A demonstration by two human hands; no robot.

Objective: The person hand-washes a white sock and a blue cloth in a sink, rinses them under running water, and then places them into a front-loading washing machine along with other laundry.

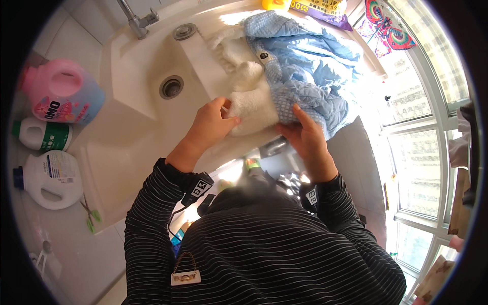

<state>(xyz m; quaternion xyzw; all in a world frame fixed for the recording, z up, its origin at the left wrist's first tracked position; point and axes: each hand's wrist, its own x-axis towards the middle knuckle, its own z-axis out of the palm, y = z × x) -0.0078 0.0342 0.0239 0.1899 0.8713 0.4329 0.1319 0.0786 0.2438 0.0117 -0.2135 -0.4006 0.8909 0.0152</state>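
A light blue checked garment (320,66) with a fluffy white lining (251,104) lies bunched on the counter to the right of the basin. At the near left edge of the lining, my left hand (208,124) is closed, its thumb and fingers pinching the white fleece. My right hand (309,142) holds the near edge of the blue fabric, thumb on top; its other fingers are partly hidden beneath. A small dark round button or badge (264,56) shows where blue cloth and fleece meet.
A white sink (132,56) with a drain (171,87) and a metal faucet (140,23) is at left. Beside it stand a pink-blue detergent jug (63,91), a green-labelled bottle (46,134), a white jug (53,178) and green-handled scissors (92,218). Windows (414,152) line the right.
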